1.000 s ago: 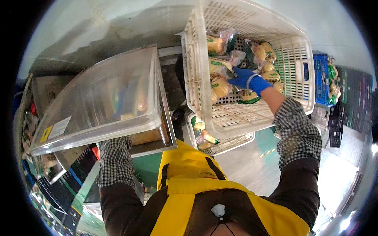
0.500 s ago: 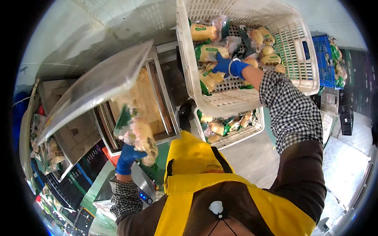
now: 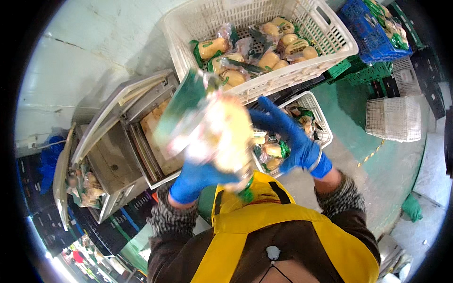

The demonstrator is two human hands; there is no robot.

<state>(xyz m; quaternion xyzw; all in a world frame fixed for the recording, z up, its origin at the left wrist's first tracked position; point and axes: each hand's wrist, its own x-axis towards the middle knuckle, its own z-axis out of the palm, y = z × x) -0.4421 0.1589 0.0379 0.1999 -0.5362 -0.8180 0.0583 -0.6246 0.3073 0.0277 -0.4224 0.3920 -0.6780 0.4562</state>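
My left hand [image 3: 200, 178], in a blue glove, grips a bagged chicken [image 3: 230, 132] from below, in front of my chest. The bag is clear and green around a pale yellow bird, blurred by motion. Close to its right side is my right hand [image 3: 297, 144], also blue-gloved, with fingers spread and nothing in them. Beyond the hands stands a large white plastic crate [image 3: 306, 70] holding several more bagged chickens [image 3: 212, 48]. A lower white crate [image 3: 324, 126] with similar bags is partly hidden behind my right hand.
At left is a metal chamber machine, apparently a vacuum sealer [image 3: 109, 158], with a raised lid [image 3: 96, 120]; bagged chickens [image 3: 87, 188] lie beside it. A blue crate [image 3: 361, 35] with more bags stands far right, near stacked white crates [image 3: 394, 120]. A pale wall [image 3: 94, 52] rises behind.
The right hand has left the large crate and come back toward my body. The left hand has lifted the bagged chicken up and to the right. My view has shifted.
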